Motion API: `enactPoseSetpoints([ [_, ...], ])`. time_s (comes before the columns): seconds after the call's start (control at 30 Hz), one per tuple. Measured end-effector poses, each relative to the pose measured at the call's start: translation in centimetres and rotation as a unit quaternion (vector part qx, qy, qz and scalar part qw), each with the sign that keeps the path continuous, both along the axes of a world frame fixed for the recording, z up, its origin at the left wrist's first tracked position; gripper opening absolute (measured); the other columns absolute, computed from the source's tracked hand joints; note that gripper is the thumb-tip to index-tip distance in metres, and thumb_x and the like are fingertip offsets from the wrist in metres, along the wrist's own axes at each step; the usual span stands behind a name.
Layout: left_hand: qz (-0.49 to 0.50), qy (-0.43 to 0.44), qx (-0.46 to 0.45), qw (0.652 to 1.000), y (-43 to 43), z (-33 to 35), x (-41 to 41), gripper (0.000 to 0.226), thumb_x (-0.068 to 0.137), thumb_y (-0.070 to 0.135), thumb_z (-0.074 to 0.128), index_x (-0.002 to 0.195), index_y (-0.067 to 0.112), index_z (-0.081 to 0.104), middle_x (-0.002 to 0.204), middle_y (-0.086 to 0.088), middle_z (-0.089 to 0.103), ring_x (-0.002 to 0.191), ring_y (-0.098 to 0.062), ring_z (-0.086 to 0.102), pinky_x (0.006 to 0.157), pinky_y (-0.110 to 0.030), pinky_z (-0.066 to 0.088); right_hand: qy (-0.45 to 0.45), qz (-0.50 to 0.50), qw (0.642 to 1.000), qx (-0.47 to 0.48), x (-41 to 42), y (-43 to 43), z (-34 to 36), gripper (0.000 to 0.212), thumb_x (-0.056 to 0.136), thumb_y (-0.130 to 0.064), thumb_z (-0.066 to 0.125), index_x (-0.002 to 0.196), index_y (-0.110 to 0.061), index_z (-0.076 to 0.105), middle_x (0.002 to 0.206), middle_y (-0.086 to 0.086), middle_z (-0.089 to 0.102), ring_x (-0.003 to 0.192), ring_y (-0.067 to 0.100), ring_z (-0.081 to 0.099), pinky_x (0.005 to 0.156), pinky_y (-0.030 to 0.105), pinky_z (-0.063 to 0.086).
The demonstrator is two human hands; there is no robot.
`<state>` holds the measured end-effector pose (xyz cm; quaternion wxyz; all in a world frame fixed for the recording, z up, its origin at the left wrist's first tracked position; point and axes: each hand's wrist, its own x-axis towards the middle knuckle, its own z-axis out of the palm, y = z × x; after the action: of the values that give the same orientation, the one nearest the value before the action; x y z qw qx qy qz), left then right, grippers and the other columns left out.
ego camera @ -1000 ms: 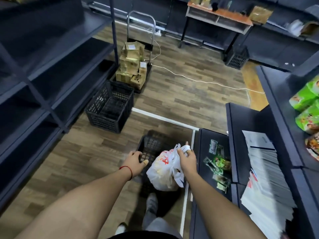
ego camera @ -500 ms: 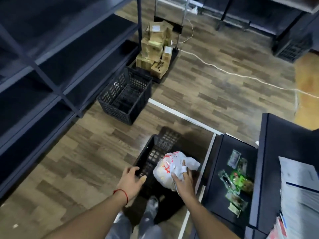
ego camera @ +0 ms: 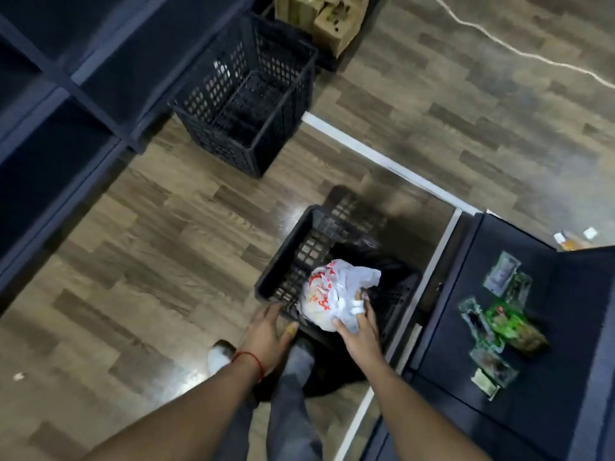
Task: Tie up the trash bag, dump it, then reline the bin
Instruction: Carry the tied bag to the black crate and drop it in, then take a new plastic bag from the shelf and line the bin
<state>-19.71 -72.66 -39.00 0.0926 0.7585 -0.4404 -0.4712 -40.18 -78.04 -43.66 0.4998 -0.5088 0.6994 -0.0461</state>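
A white trash bag point(ego camera: 327, 289) with red print sits inside a black lattice bin point(ego camera: 299, 247) on the wooden floor just ahead of my feet. My right hand point(ego camera: 357, 322) grips the bunched plastic at the bag's near right side, with handle loops wound round two fingers. My left hand point(ego camera: 271, 332) rests on the bin's near left corner, fingers spread over the rim. The lower part of the bag is hidden by the bin wall.
A second black lattice crate point(ego camera: 246, 94) stands further off by the dark shelving point(ego camera: 56, 104) on the left. Cardboard boxes point(ego camera: 327, 15) sit behind it. A dark low counter point(ego camera: 472, 294) with snack packets point(ego camera: 502, 324) borders the bin on the right. A white cable point(ego camera: 519, 53) crosses the floor.
My view has tilted down and closer to the bin. The bag has sunk from above the rim into the bin, with my right hand following it. My left hand stays at the bin's corner.
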Motion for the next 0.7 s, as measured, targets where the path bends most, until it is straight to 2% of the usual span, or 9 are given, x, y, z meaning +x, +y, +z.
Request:
enactPoseSetpoints([
  [0.07,-0.035,-0.017,0.007,0.999,-0.7,-2.9,-0.2,0.091,0.065,0.069,0.027,0.138,0.017,0.044,0.143,-0.007,0.045,0.133,-0.025,0.042,0.111,-0.031,0.033,0.004,0.015,1.000,0.015,0.1,-0.1,-2.8,0.085,0.086,-0.032,0.071,0.154,-0.031,0.020,0.163,0.002,0.012,0.149,0.023,0.015,0.120,0.033,0.018],
  [0.2,-0.049,-0.041,0.019,0.998,-1.8,-7.2,-1.0,0.067,0.079,0.056,0.045,0.135,0.019,0.048,0.142,-0.006,0.046,0.132,-0.025,0.043,0.109,-0.030,0.035,0.018,0.028,0.999,0.012,0.1,-0.6,-6.7,0.083,0.087,-0.034,0.069,0.154,-0.027,0.022,0.162,-0.001,0.013,0.149,0.024,0.013,0.117,0.028,0.014],
  [0.3,-0.050,-0.038,0.032,0.998,-2.4,-9.3,-1.8,0.067,0.079,0.057,0.044,0.135,0.021,0.047,0.144,-0.005,0.044,0.133,-0.024,0.041,0.108,-0.033,0.037,0.008,0.041,0.999,0.015,0.1,-1.4,-8.0,0.082,0.089,-0.038,0.066,0.154,-0.037,0.016,0.162,-0.003,0.009,0.150,0.023,0.007,0.120,0.036,0.015],
  [0.37,-0.047,-0.040,0.030,0.998,-2.6,-9.7,-2.0,0.061,0.086,0.053,0.051,0.136,0.020,0.046,0.145,-0.005,0.042,0.132,-0.025,0.042,0.107,-0.034,0.037,0.013,0.050,0.999,0.013,0.5,-1.9,-7.7,0.081,0.089,-0.040,0.065,0.153,-0.041,0.015,0.163,-0.004,0.008,0.150,0.023,0.007,0.121,0.040,0.017],
  [0.47,-0.035,-0.040,0.022,0.998,-3.1,-8.1,-1.9,0.054,0.088,0.046,0.057,0.135,0.020,0.048,0.143,-0.005,0.043,0.129,-0.027,0.045,0.105,-0.035,0.039,0.058,0.052,0.996,0.048,1.2,-2.1,-5.9,0.070,0.088,-0.042,0.066,0.148,-0.020,0.038,0.164,-0.003,0.007,0.149,0.026,0.013,0.120,0.039,0.021],
  [0.53,-0.020,-0.027,0.015,0.999,-3.4,-6.0,-1.7,0.051,0.088,0.042,0.059,0.132,0.018,0.050,0.140,-0.006,0.046,0.126,-0.027,0.048,0.103,-0.032,0.040,0.086,0.029,0.991,0.096,2.0,-1.7,-4.2,0.066,0.085,-0.042,0.068,0.140,-0.009,0.049,0.162,0.003,0.018,0.144,0.028,0.029,0.115,0.039,0.032],
  [0.63,0.024,0.002,0.008,1.000,-3.4,-1.5,-0.3,0.048,0.086,0.038,0.061,0.128,0.015,0.053,0.134,-0.007,0.051,0.122,-0.026,0.052,0.100,-0.027,0.038,0.104,0.032,0.987,0.116,3.7,-1.4,-0.1,0.063,0.085,-0.041,0.065,0.140,-0.012,0.051,0.146,0.011,0.048,0.130,0.031,0.049,0.106,0.038,0.042],
  [0.7,0.049,0.002,0.013,0.999,-3.1,1.5,1.2,0.048,0.086,0.038,0.060,0.128,0.016,0.053,0.131,-0.008,0.055,0.120,-0.027,0.054,0.100,-0.028,0.040,0.106,0.060,0.989,0.081,5.4,-2.0,3.3,0.055,0.088,-0.037,0.062,0.138,-0.015,0.054,0.136,0.010,0.057,0.126,0.030,0.053,0.103,0.035,0.044],
])
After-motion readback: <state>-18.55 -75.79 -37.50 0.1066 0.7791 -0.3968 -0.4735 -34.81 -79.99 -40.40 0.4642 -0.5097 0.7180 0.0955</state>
